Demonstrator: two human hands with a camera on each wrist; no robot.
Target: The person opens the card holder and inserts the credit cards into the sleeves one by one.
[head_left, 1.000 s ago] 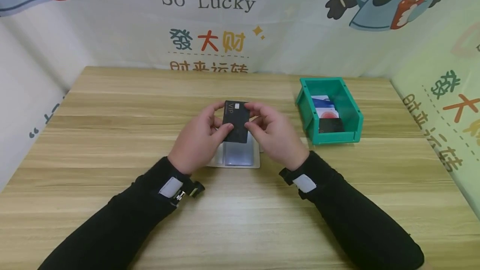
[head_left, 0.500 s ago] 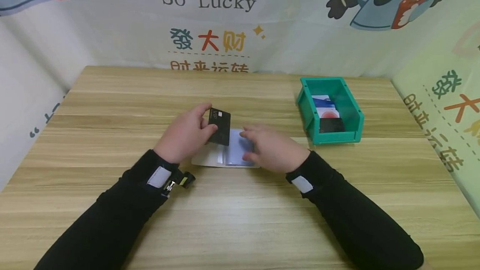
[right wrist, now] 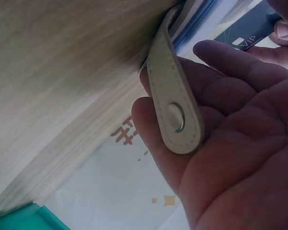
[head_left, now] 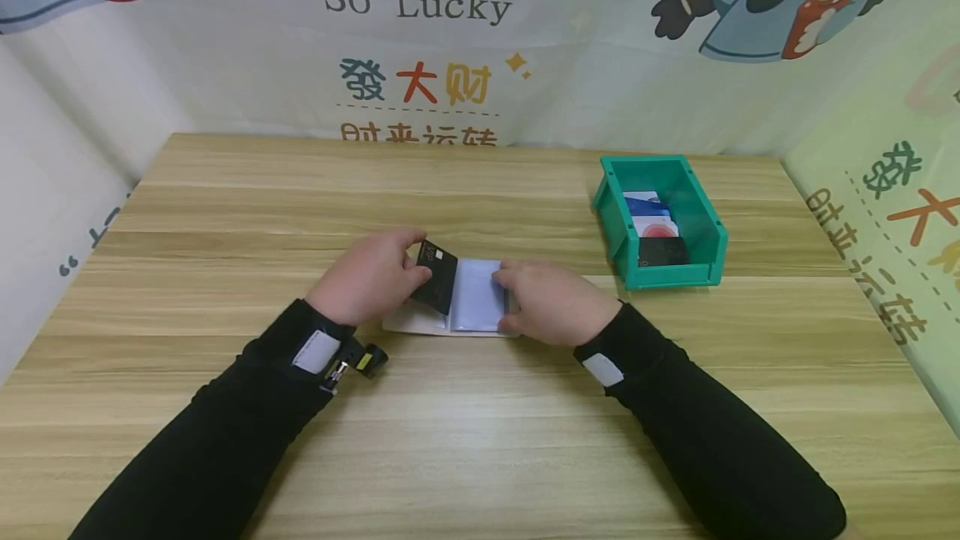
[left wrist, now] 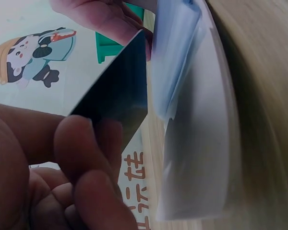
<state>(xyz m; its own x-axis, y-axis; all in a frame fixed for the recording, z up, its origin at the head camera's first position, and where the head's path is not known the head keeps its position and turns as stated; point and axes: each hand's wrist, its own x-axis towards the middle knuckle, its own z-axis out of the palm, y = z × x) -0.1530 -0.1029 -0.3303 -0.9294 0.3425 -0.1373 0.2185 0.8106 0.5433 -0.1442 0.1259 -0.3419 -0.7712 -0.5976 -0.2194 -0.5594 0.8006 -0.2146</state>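
A black VIP card (head_left: 438, 280) is pinched by my left hand (head_left: 369, 275) between thumb and fingers, tilted over the left side of an open card holder (head_left: 411, 323). The left wrist view shows the card (left wrist: 122, 86) slanted beside the holder's pale cover (left wrist: 199, 158) and clear sleeves (left wrist: 175, 48). My right hand (head_left: 557, 300) touches the right edge of the bluish clear sleeves (head_left: 476, 298), thumb and forefinger apart. Across its fingers, in the right wrist view, lies the holder's cream snap strap (right wrist: 175, 96). The fingertips beyond the strap are partly hidden.
A green bin (head_left: 671, 277) stands at the back right, with several cards (head_left: 660, 251) inside. The wooden table (head_left: 480, 440) reaches back to a printed cloth (head_left: 262, 48), which also hangs at both sides.
My right hand has let go of the card and moved down to the sleeves' right edge. My left hand has carried the card left and lowered it toward the holder.
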